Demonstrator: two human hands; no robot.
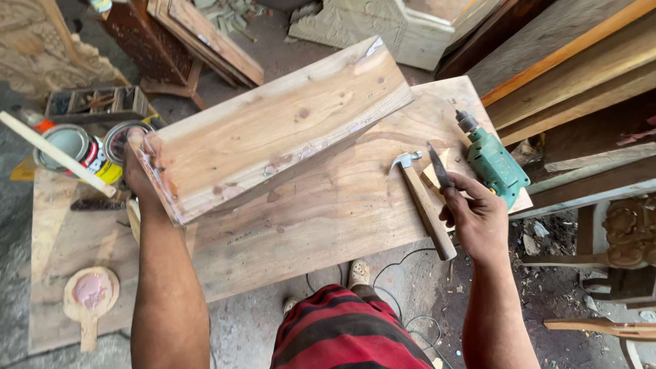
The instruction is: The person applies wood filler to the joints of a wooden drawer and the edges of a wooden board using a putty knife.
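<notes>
My left hand [140,174] grips the near left end of a thick wooden plank [273,130] and holds it tilted above a larger flat board [355,205] that serves as the work surface. Pinkish filler smears show along the plank's end and edge. My right hand [478,215] is closed on a thin dark blade-like tool [439,167] that points up and away. A claw hammer [424,198] with a wooden handle lies on the board just left of that hand.
A green electric drill [493,160] lies at the board's right edge. Open tins [75,147] with a stick stand at left, and a wooden paddle with pink paste [90,294] lies lower left. Planks and carved panels are stacked behind and at right. A cable runs on the floor.
</notes>
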